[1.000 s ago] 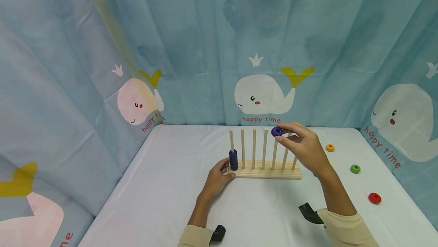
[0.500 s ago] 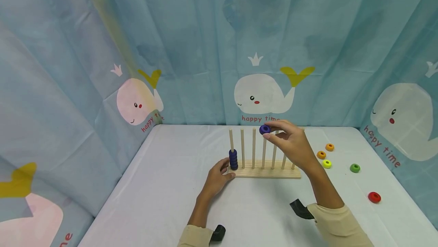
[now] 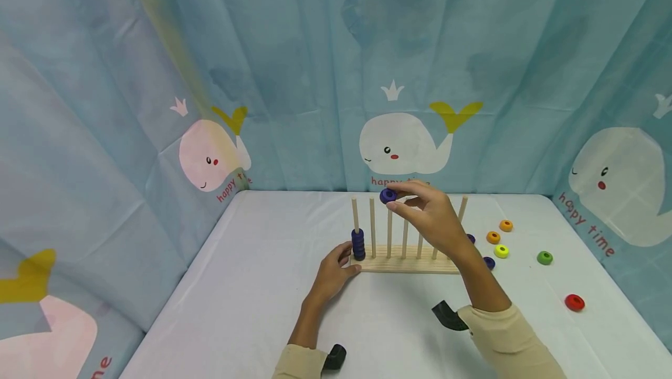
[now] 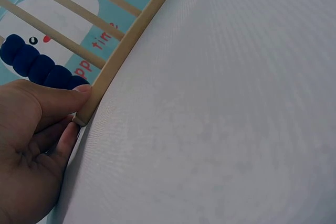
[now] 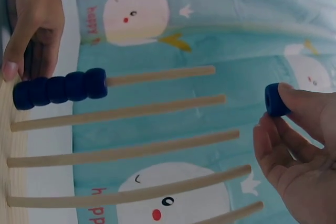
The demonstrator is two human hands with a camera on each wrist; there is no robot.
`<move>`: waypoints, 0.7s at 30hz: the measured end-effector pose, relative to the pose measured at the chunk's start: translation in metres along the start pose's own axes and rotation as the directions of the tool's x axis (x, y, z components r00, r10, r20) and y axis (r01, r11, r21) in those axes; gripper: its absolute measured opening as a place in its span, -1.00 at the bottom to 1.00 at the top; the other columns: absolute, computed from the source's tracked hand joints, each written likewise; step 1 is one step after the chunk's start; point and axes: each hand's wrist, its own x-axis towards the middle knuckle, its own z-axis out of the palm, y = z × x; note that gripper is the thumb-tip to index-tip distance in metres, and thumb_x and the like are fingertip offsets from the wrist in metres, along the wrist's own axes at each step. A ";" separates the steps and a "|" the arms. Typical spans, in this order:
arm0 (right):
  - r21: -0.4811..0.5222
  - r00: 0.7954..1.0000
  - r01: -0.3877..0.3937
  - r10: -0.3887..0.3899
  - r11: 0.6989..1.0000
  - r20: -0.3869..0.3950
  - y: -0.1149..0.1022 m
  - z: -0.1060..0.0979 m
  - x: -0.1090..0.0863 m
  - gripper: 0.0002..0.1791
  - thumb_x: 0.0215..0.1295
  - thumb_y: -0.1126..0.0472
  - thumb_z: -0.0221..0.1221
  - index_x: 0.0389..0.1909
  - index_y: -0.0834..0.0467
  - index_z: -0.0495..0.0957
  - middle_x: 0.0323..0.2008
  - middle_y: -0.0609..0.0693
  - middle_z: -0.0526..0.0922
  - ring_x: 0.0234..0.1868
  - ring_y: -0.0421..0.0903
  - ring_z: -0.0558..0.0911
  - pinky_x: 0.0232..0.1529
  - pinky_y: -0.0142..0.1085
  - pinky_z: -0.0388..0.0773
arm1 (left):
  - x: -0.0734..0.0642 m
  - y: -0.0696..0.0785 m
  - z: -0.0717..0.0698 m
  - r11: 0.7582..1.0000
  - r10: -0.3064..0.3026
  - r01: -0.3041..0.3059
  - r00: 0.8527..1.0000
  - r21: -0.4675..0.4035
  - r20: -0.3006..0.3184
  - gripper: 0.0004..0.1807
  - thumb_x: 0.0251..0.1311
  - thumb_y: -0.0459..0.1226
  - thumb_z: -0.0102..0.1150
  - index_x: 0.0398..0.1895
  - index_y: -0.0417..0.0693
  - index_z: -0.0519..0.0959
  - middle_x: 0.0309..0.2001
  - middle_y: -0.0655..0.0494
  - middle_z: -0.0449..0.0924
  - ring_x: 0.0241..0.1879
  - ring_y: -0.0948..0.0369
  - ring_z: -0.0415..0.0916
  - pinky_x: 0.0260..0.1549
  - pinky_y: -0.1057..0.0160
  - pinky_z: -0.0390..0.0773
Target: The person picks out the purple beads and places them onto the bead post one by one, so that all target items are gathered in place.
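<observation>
My right hand [image 3: 430, 218] pinches a dark blue ring bead [image 3: 388, 196] between thumb and fingertips. In the head view the bead overlaps the top of the third peg from the left; in the right wrist view the bead [image 5: 275, 99] shows apart from the peg ends. Several blue beads [image 3: 358, 245] are stacked on the leftmost peg of the wooden peg stand [image 3: 409, 265]. At the stand's left end my left hand [image 3: 332, 274] grips the base. Its thumb lies against the front edge, as the left wrist view shows the base [image 4: 105, 82] up close.
Right of the stand lie two orange beads [image 3: 506, 225], a yellow bead [image 3: 501, 251], a green bead [image 3: 544, 258] and a red bead [image 3: 574, 302]. Two loose blue beads [image 3: 489, 263] lie near the stand's right end, partly behind my right arm. A whale-print curtain [image 3: 294, 105] surrounds the white table [image 3: 220, 297].
My right hand has moved left along the peg tops with the blue bead, uncovering the right-hand pegs and loose beads. The left hand and the stand have stayed in place.
</observation>
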 end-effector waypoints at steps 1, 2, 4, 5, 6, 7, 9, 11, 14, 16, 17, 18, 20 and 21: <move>-0.003 1.000 0.005 -0.005 1.000 0.002 0.000 0.002 0.001 -0.60 0.42 0.29 0.37 0.25 0.15 0.68 0.09 0.04 0.71 0.09 -0.10 0.66 0.07 -0.54 0.72 | 0.000 0.000 0.000 1.000 0.008 -0.008 1.000 0.002 0.001 -0.27 0.32 -0.39 0.41 0.53 -0.26 0.38 0.46 -0.20 0.46 0.47 -0.10 0.42 0.47 0.19 0.51; -0.005 1.000 0.009 -0.009 1.000 0.003 -0.001 0.003 0.002 -0.60 0.42 0.28 0.37 0.25 0.14 0.68 0.09 0.03 0.71 0.09 -0.10 0.66 0.06 -0.53 0.72 | 0.000 0.000 0.000 1.000 0.013 -0.013 1.000 0.000 0.002 -0.28 0.32 -0.39 0.41 0.52 -0.26 0.38 0.46 -0.21 0.46 0.47 -0.11 0.42 0.47 0.17 0.52; -0.009 1.000 0.017 -0.017 1.000 0.006 -0.002 0.007 0.004 -0.60 0.42 0.27 0.38 0.25 0.13 0.69 0.08 0.02 0.72 0.07 -0.10 0.67 0.04 -0.53 0.72 | 0.000 -0.001 0.000 1.000 0.010 -0.010 1.000 -0.007 0.004 -0.28 0.31 -0.40 0.41 0.52 -0.25 0.38 0.46 -0.20 0.46 0.47 -0.10 0.42 0.47 0.17 0.51; -0.011 1.000 0.021 -0.021 1.000 0.009 -0.002 0.008 0.004 -0.60 0.42 0.27 0.38 0.25 0.12 0.69 0.09 0.02 0.72 0.07 -0.10 0.67 0.03 -0.52 0.72 | 0.000 -0.001 0.000 1.000 0.013 -0.013 1.000 -0.009 0.005 -0.28 0.31 -0.40 0.41 0.52 -0.26 0.38 0.46 -0.21 0.45 0.47 -0.11 0.42 0.47 0.16 0.51; -0.012 1.000 0.024 -0.024 1.000 0.011 -0.003 0.010 0.005 -0.60 0.42 0.27 0.38 0.25 0.12 0.69 0.08 0.02 0.72 0.06 -0.10 0.68 0.01 -0.51 0.72 | 0.000 -0.001 0.000 1.000 0.016 -0.016 1.000 -0.011 0.004 -0.28 0.31 -0.40 0.41 0.52 -0.27 0.39 0.46 -0.22 0.45 0.47 -0.12 0.42 0.47 0.15 0.51; -0.011 1.000 0.027 -0.027 1.000 0.013 -0.004 0.012 0.006 -0.60 0.42 0.27 0.38 0.24 0.12 0.69 0.08 0.01 0.73 0.05 -0.09 0.68 0.00 -0.50 0.72 | 0.000 -0.002 0.000 1.000 0.018 -0.018 1.000 -0.012 0.003 -0.28 0.31 -0.40 0.41 0.52 -0.27 0.39 0.46 -0.23 0.45 0.47 -0.13 0.42 0.47 0.14 0.51; -0.017 0.999 0.034 -0.034 0.999 0.017 -0.006 0.014 0.008 -0.60 0.42 0.26 0.39 0.24 0.13 0.69 0.08 0.01 0.74 0.05 -0.09 0.69 -0.01 -0.48 0.72 | 0.000 -0.002 0.000 1.000 0.008 -0.008 1.000 -0.010 0.003 -0.28 0.31 -0.39 0.42 0.52 -0.25 0.39 0.46 -0.21 0.46 0.47 -0.11 0.42 0.47 0.16 0.51; -0.031 0.999 0.037 -0.037 0.999 0.019 -0.008 0.017 0.010 -0.60 0.42 0.23 0.39 0.24 0.12 0.69 0.07 -0.01 0.75 0.03 -0.09 0.70 -0.03 -0.44 0.73 | 0.000 -0.002 0.000 1.000 0.017 -0.017 1.000 -0.005 0.000 -0.28 0.30 -0.39 0.42 0.51 -0.26 0.40 0.45 -0.23 0.46 0.46 -0.14 0.42 0.47 0.13 0.52; -0.050 0.999 0.034 -0.033 0.998 0.019 -0.010 0.021 0.012 -0.60 0.40 0.20 0.41 0.23 0.11 0.70 0.09 -0.04 0.76 0.02 -0.11 0.69 -0.01 -0.28 0.76 | 0.000 -0.002 0.000 1.000 0.018 -0.018 1.000 -0.005 0.001 -0.28 0.30 -0.38 0.43 0.51 -0.25 0.41 0.44 -0.22 0.47 0.45 -0.13 0.43 0.46 0.13 0.53; -0.057 0.999 0.029 -0.028 0.998 0.022 -0.011 0.023 0.013 -0.60 0.40 0.18 0.41 0.22 0.10 0.71 0.12 -0.05 0.76 0.03 -0.10 0.68 0.02 -0.15 0.76 | 0.000 -0.003 0.000 1.000 0.025 -0.025 1.000 -0.010 0.001 -0.29 0.30 -0.38 0.43 0.50 -0.25 0.41 0.44 -0.22 0.48 0.45 -0.14 0.44 0.46 0.12 0.53; -0.057 0.999 0.025 -0.024 0.998 0.024 -0.011 0.024 0.014 -0.60 0.39 0.18 0.42 0.22 0.09 0.71 0.13 -0.04 0.75 0.06 -0.09 0.67 0.07 -0.09 0.76 | 0.000 -0.003 0.000 1.000 0.024 -0.024 1.000 -0.013 0.001 -0.29 0.30 -0.38 0.43 0.50 -0.24 0.41 0.44 -0.21 0.48 0.45 -0.13 0.43 0.46 0.12 0.53; -0.059 0.999 0.024 -0.023 0.998 0.025 -0.011 0.025 0.015 -0.60 0.38 0.18 0.42 0.21 0.10 0.72 0.15 -0.03 0.75 0.10 -0.07 0.67 0.12 -0.02 0.75 | 0.000 -0.003 0.000 1.000 0.023 -0.023 1.000 -0.014 0.002 -0.29 0.30 -0.38 0.43 0.51 -0.23 0.42 0.44 -0.20 0.48 0.45 -0.13 0.44 0.46 0.13 0.53; -0.065 0.999 0.017 -0.015 0.998 0.030 -0.011 0.027 0.016 -0.60 0.38 0.17 0.43 0.21 0.09 0.72 0.17 0.00 0.74 0.18 -0.03 0.66 0.21 0.06 0.72 | -0.001 -0.002 0.000 1.000 0.024 -0.024 1.000 -0.010 0.007 -0.28 0.30 -0.38 0.43 0.51 -0.21 0.41 0.45 -0.19 0.48 0.46 -0.12 0.43 0.46 0.15 0.53; -0.072 0.999 0.014 -0.012 0.997 0.034 -0.010 0.028 0.017 -0.60 0.38 0.16 0.43 0.21 0.09 0.72 0.18 0.01 0.74 0.23 0.00 0.65 0.25 0.09 0.71 | -0.001 -0.002 -0.001 1.000 0.030 -0.030 1.000 -0.005 0.007 -0.28 0.30 -0.38 0.43 0.51 -0.21 0.41 0.45 -0.19 0.48 0.46 -0.12 0.43 0.45 0.15 0.53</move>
